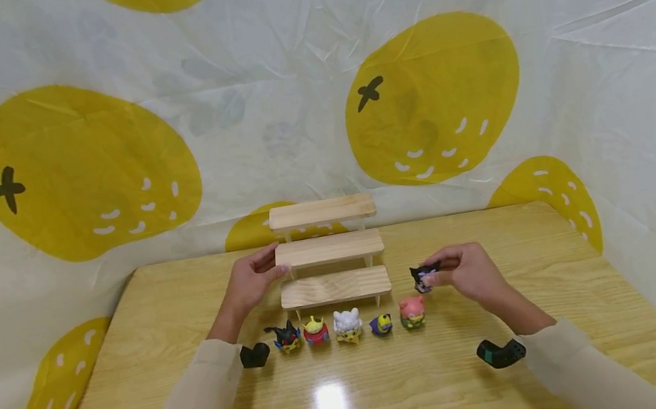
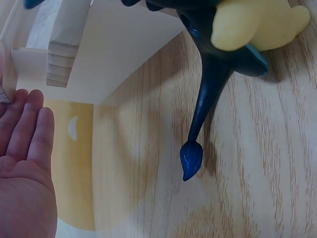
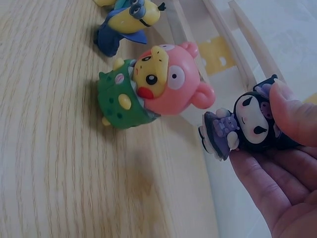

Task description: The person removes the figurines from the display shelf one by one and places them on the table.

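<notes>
A three-tier wooden display stand (image 1: 335, 288) is at the back middle of the table. My left hand (image 1: 250, 281) pinches the left end of its middle shelf (image 1: 329, 249), with the thumb in front and the fingers behind. To the right of the stand, my right hand (image 1: 469, 271) holds a small black-and-purple figurine (image 3: 252, 119) with a white face, between thumb and fingers and raised above the table. Close below it, a pink-hooded figurine (image 3: 173, 82) with a green lower body stands on the table.
In a row before the stand are a black figurine (image 1: 287, 337) with a blue-tipped tail, a green-headed one (image 1: 315, 330) in red, a white-hooded one (image 1: 347, 325) and a yellow-and-purple one (image 1: 381, 325). A fruit-patterned curtain (image 1: 275, 119) surrounds the wooden table (image 1: 424, 391).
</notes>
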`<action>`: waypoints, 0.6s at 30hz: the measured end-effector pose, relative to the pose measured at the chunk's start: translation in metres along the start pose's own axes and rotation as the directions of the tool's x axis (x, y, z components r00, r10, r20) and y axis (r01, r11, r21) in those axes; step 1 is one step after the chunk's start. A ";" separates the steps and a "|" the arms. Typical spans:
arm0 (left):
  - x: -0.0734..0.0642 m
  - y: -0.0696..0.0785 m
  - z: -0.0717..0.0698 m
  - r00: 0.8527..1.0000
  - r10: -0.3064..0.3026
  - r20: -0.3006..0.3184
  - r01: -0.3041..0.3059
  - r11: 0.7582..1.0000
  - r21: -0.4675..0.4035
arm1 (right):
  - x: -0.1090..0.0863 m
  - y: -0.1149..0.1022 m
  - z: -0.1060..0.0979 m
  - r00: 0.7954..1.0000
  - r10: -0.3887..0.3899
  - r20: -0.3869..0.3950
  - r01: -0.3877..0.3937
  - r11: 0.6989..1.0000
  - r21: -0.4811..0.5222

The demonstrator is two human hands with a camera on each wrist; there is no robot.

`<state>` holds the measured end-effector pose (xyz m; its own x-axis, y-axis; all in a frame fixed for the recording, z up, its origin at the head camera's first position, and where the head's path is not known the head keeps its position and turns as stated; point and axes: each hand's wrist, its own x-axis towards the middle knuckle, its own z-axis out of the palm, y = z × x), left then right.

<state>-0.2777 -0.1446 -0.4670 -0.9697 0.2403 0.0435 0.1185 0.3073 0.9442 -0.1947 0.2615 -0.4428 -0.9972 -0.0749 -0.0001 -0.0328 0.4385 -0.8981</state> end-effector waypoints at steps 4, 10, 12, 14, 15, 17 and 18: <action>0.000 0.000 0.001 1.000 0.006 -0.001 -0.006 1.000 -0.007 | -0.001 0.002 -0.003 1.000 -0.002 -0.007 0.002 1.000 -0.007; 0.000 0.001 0.001 1.000 0.008 -0.002 -0.008 1.000 -0.014 | -0.004 0.005 -0.008 1.000 -0.001 -0.008 0.001 1.000 -0.012; 0.000 0.001 0.001 1.000 0.002 -0.003 -0.002 1.000 -0.015 | -0.005 0.006 -0.009 1.000 -0.010 0.000 0.010 1.000 -0.005; -0.001 0.001 0.002 1.000 -0.007 -0.007 0.007 1.000 -0.017 | -0.006 0.006 -0.009 1.000 -0.014 0.007 0.014 1.000 0.006; -0.002 0.001 0.002 1.000 -0.010 -0.009 0.010 1.000 -0.017 | -0.006 0.006 -0.009 1.000 -0.014 0.008 0.014 1.000 0.010; -0.002 0.001 0.002 1.000 -0.009 -0.011 0.009 1.000 -0.016 | -0.007 0.007 -0.010 1.000 -0.011 0.008 0.011 1.000 0.015; -0.002 0.001 0.003 1.000 -0.005 -0.009 0.005 1.000 -0.014 | -0.008 0.007 -0.010 1.000 -0.009 0.009 0.009 1.000 0.016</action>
<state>-0.2747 -0.1422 -0.4668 -0.9722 0.2307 0.0411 0.1102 0.2952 0.9491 -0.1878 0.2744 -0.4447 -0.9962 -0.0872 0.0044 -0.0410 0.4232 -0.9051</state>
